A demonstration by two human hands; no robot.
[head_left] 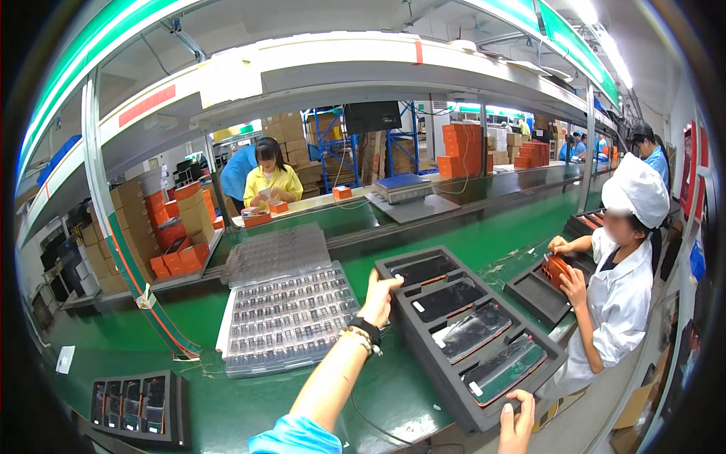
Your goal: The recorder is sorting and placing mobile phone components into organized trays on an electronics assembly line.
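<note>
A black foam tray point(445, 349) lies at a slant in front of me, with several dark phone-like slabs point(481, 333) in its slots, each with a small white label. My left hand point(378, 296) grips its far left edge, thumb and fingers closed on the rim. At the near right corner, the curled fingers of my right hand point(516, 424) rest against the tray's edge; most of that hand is cut off by the frame. Left of the tray is a clear plastic blister tray point(291, 318) filled with rows of small dark parts.
Another black tray of slabs point(181, 412) stands at the near left. On the right, a co-worker in white point(624, 303) holds an orange item point(556, 270) over a black tray point(535, 299). A metal post point(125, 227) rises at left; a cable point(378, 430) runs along the front.
</note>
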